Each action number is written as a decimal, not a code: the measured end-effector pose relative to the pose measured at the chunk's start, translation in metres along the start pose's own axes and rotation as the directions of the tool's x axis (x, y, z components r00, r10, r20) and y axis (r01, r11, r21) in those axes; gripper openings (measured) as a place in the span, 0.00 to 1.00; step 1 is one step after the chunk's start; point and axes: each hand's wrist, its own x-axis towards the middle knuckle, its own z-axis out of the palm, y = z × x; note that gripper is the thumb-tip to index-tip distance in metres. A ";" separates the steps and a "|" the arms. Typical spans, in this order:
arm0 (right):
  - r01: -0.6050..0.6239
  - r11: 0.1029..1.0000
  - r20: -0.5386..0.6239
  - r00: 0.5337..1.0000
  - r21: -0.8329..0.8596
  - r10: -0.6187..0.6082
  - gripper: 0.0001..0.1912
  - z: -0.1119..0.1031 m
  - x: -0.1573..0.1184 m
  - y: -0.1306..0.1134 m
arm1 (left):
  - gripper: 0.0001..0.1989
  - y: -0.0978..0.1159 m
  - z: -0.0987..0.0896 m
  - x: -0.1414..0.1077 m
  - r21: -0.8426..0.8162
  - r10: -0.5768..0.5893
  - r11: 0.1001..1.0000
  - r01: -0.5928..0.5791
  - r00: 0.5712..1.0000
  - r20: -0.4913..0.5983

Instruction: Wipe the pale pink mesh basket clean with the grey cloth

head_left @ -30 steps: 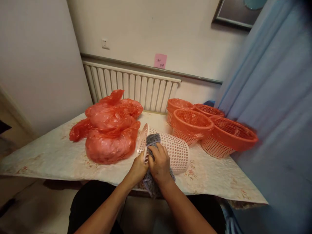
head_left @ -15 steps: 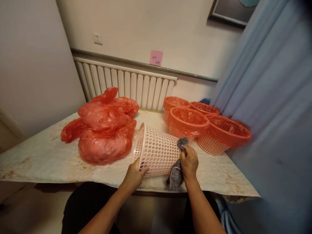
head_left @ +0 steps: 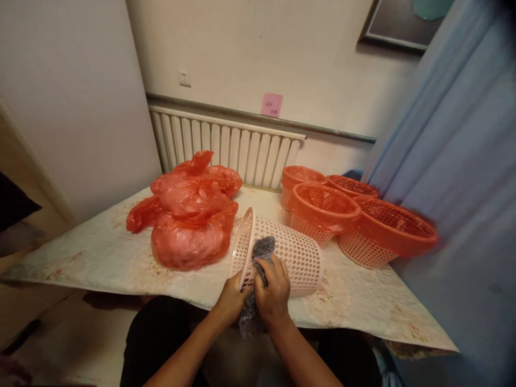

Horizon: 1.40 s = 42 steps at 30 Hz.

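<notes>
A pale pink perforated wastebasket [head_left: 300, 258] lies on its side on the table, its mouth turned to the left. My left hand [head_left: 231, 301] grips the basket's rim at the lower front, thumb over the outside. In my right hand [head_left: 273, 287] is a bunched grey cloth [head_left: 264, 248], pressed against the basket's outer wall close to the rim. Part of the cloth hangs below, between my two hands. The part of the cloth under my right fingers is hidden.
Several similar baskets lined with red plastic bags [head_left: 324, 207] stand upright at the right, by a blue curtain [head_left: 455, 145]. To the left lies a heap of red plastic bags [head_left: 193, 215]. The table [head_left: 92, 255] has a patterned cover; a radiator [head_left: 226, 145] is behind it.
My right hand has slid the grey cloth leftward along the basket, from its base end to near the rim. My left hand keeps its hold on the rim. The view has shifted slightly.
</notes>
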 end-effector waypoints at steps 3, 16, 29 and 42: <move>0.044 0.999 0.089 0.995 0.014 -0.045 0.15 -0.001 0.026 -0.005 | 0.16 -0.008 -0.002 -0.003 -0.013 0.037 0.999 -0.037 0.999 0.007; -0.212 0.943 0.006 0.975 -0.255 0.221 0.16 -0.047 0.025 0.125 | 0.15 -0.045 -0.003 -0.008 0.153 -0.049 0.987 0.053 0.998 -0.026; -0.310 0.924 -0.124 0.949 -0.225 0.288 0.16 -0.047 -0.025 0.112 | 0.21 0.046 -0.006 0.021 -0.047 -0.094 0.995 0.092 0.994 -0.060; 0.000 1.000 0.064 0.998 -0.023 0.001 0.16 -0.007 0.013 -0.009 | 0.18 0.020 -0.003 0.005 0.025 -0.068 0.997 0.069 0.997 -0.021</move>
